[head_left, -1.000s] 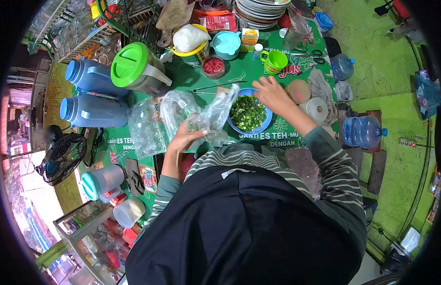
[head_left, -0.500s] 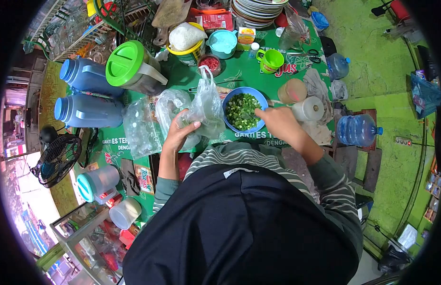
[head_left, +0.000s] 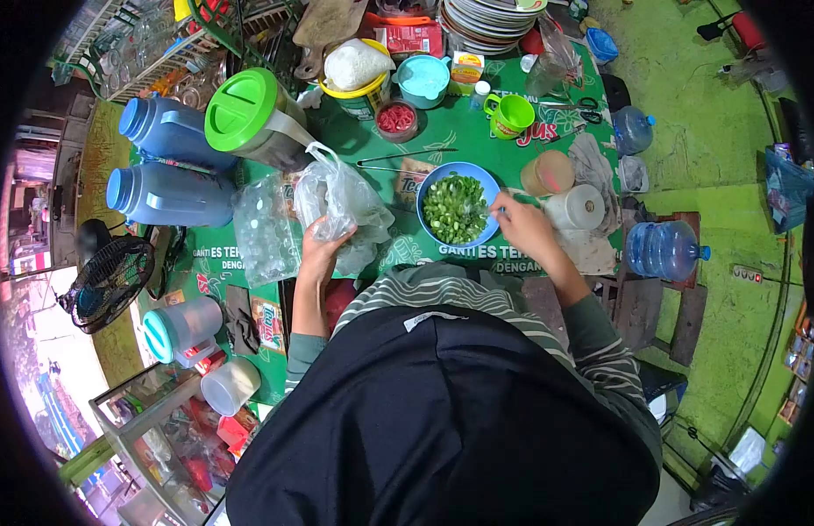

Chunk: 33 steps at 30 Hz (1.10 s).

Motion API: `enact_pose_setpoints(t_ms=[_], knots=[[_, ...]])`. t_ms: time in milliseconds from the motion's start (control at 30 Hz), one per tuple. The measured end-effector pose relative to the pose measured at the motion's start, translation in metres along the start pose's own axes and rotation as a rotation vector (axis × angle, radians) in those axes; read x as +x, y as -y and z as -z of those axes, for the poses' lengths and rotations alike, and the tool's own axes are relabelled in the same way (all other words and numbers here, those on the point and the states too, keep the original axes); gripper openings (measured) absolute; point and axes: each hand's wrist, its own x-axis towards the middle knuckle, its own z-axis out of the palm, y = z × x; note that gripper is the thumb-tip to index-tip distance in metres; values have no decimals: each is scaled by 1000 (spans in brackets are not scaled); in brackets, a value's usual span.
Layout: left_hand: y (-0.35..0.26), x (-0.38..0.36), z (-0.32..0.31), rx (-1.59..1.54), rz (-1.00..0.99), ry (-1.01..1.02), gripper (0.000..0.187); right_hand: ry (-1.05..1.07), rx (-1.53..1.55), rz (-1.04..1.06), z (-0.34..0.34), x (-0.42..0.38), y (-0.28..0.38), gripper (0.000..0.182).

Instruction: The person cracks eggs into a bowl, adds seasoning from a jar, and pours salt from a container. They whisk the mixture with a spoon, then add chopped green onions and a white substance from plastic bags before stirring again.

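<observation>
A clear plastic bag (head_left: 341,197) is held upright in my left hand (head_left: 321,250), with the thumb and fingers around its lower side. To its right, a blue bowl (head_left: 492,182) holds chopped green onions (head_left: 453,209). My right hand (head_left: 522,226) is at the bowl's right rim, its fingers closed on a thin utensil handle, possibly a spoon, whose other end is among the onions. More clear plastic (head_left: 265,230) lies left of the held bag. Behind the bag and bowl, metal tongs (head_left: 398,165) rest on the green table cover (head_left: 442,140).
Blue jugs (head_left: 183,197) and a green-lidded pitcher (head_left: 249,114) stand left. At the back are a small bowl of red slices (head_left: 396,120), a green mug (head_left: 510,116) and stacked plates (head_left: 490,24). A white roll (head_left: 575,209) lies right, beside a tan container (head_left: 548,173).
My left hand and the bag have moved left, away from the bowl. My right hand has shifted slightly right and down at the bowl's rim. The view has shifted slightly.
</observation>
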Motion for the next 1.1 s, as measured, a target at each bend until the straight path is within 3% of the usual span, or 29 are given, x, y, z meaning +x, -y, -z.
enact_pose_setpoints(t_ms=[33, 100, 167, 233, 300, 367, 433, 500, 567, 667, 767, 800, 900, 933, 1033, 1100], knots=[[2, 0, -1, -2, 1, -1, 48, 2, -1, 0, 0, 0, 3, 16], [5, -2, -3, -29, -21, -20, 49, 44, -339, -37, -3, -6, 9, 13], [5, -2, -4, -64, -18, 9, 54, 77, -337, 16, -3, -8, 8, 13], [7, -3, -3, -99, -15, 39, 59, 123, -79, -10, 0, -6, 6, 12], [13, -2, 1, -155, -2, 69, 60, 47, -67, -73, -1, -5, 5, 11], [18, 1, 1, -167, 17, 25, 61, 25, -297, -112, -6, -8, 7, 9], [16, 4, -5, -179, 30, -18, 63, 64, -201, 1, -6, -11, 6, 9], [15, 7, -14, 4, -44, -68, 52, 99, -106, 106, -6, -12, 7, 10], [24, 16, -14, 161, -127, -67, 45, -122, -150, -71, -7, -9, 11, 10], [67, 34, -3, 542, -423, -243, 34, 62, -256, 9, -11, -15, 13, 10], [77, 37, -3, 662, -543, -163, 23, 32, 24, 13, -18, -14, 1, 9], [79, 37, -5, 695, -586, -154, 19, -65, -99, -62, -17, -12, 2, 9], [87, 33, -9, 563, -518, -175, 19, -60, -176, 6, -26, -16, -2, 9], [93, 35, 0, 684, -496, -154, 27, 48, -193, 76, -19, -17, 3, 9], [102, 34, -3, 663, -523, -216, 20, -86, -43, 0, -27, -10, -3, 9], [103, 33, -3, 702, -533, -215, 20, -65, -130, -20, -30, -13, -1, 9]])
